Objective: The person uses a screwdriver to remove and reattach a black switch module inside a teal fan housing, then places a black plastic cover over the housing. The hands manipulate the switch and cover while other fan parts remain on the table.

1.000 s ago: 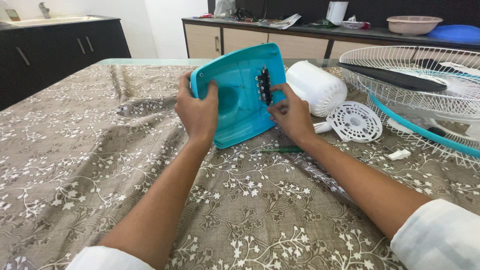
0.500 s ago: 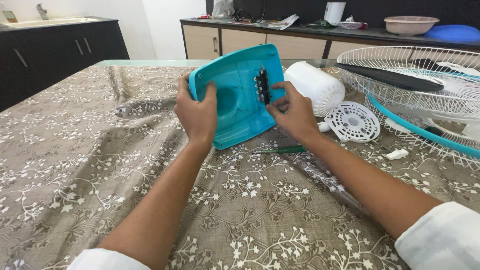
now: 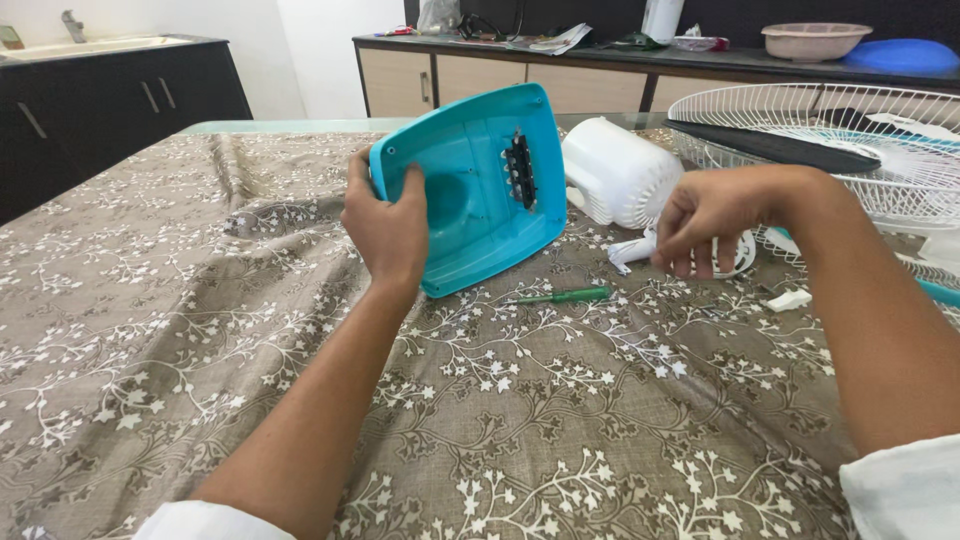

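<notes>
Right hand has come off the teal panel since half a second ago and now hovers to its right, over a small round white vented cap, fingers curled, grasping nothing that shows; floral brown tablecloth covers the table; white wire fan guard lies at far right, a black blade across it; teal plastic panel stands tilted on its lower edge mid-table, hollow side facing the camera, a black switch block fixed inside; left hand clenches its left rim; white motor housing sits just behind; green screwdriver lies just below the panel.
</notes>
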